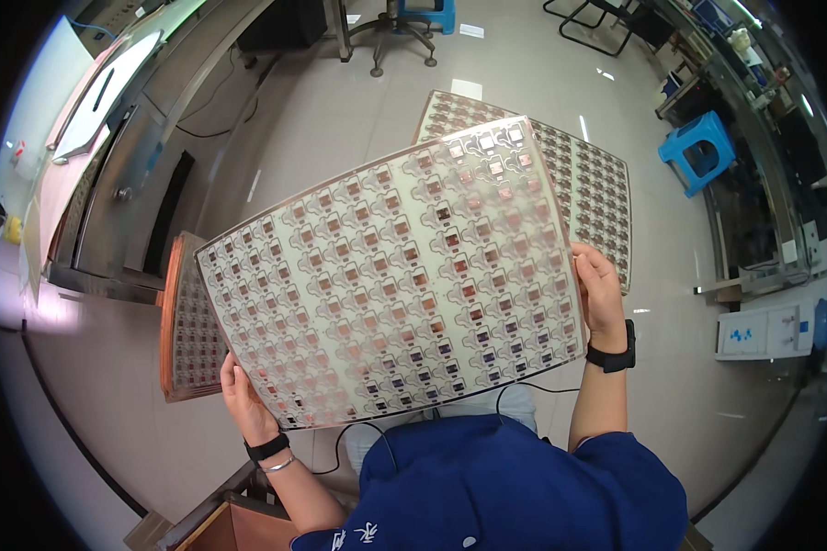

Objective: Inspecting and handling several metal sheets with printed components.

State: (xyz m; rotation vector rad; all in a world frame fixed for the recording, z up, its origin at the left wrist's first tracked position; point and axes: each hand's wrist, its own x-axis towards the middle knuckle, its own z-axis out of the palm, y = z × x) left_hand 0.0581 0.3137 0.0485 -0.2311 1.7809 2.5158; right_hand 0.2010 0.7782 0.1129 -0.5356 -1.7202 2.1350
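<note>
Grips patterned sheet (390, 275) between left grip (250, 406) and right grip (602, 298) at opposite short edges, with long axis slanting near-left to far-right.

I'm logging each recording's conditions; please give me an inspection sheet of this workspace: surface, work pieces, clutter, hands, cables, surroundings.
Surface: shiny grey floor; the held panel is up in the hands, above the lap.
Work pieces: the held panel has rows of small repeated shapes; a second panel shows behind it, and an orange-edged panel at left, both partly hidden.
Clutter: papers on the left bench.
Hands: left hand grips the lower left edge, right hand the right edge.
Cables: thin black cable near the lap; another by the left bench.
Surroundings: blue stool at right.
</note>
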